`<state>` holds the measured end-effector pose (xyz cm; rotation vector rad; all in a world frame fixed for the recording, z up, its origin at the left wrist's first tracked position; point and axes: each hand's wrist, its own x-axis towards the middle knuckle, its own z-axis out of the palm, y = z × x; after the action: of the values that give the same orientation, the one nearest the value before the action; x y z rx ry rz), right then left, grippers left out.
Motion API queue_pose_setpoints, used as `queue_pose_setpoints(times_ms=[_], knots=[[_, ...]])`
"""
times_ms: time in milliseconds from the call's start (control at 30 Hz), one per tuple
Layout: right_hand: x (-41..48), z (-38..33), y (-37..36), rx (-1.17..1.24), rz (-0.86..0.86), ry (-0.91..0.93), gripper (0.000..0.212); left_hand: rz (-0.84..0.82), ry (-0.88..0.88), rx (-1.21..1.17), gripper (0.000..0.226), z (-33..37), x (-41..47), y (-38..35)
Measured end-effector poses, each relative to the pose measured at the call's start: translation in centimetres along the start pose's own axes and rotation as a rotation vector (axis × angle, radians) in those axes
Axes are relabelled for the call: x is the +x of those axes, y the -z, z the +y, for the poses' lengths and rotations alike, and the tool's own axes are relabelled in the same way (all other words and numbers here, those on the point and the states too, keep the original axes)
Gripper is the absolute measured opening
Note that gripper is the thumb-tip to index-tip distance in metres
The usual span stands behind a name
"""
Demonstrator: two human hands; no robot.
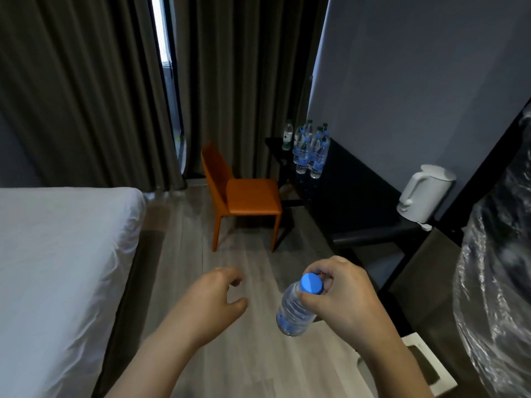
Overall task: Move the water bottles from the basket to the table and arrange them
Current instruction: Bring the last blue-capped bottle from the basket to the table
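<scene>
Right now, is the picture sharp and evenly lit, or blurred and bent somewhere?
Head view: dim, with a bright gap between the curtains; the floor looks motion-streaked; the wall bows from the wide lens; the bottle in the right hand is fairly sharp.

- dark curtains [86, 81], narrow bright gap between
- orange chair [247, 196] on wood floor [230, 268], near curtains, seat facing right
- white-sheeted bed [57, 254], left side
- white kettle [422, 196] by grey wall [416, 81]
- crinkled clear plastic [500, 282], far right
</scene>
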<state>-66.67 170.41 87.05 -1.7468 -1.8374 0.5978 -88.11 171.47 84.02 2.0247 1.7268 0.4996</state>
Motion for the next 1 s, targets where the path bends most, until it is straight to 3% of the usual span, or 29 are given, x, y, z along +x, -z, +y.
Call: queue_pose_setpoints(times_ms=[233, 733, 1000], knots=[[8.9, -1.3, -3.1, 0.003, -0.046, -0.086, 0.021, -0.041, -0.026, -0.018, 0.04, -3.6, 8.9, 1.3], [33.4, 1.2, -4.0, 0.085, -0.013, -0.061, 0.018, -0.02, -0.036, 0.039, 0.04, -6.6, 33.8, 3.4], [43.2, 3.4, -3.6, 0.043, -0.028, -0.11, 0.014, -0.128, -0.053, 0.04, 0.042, -7.3, 44.9, 3.0]])
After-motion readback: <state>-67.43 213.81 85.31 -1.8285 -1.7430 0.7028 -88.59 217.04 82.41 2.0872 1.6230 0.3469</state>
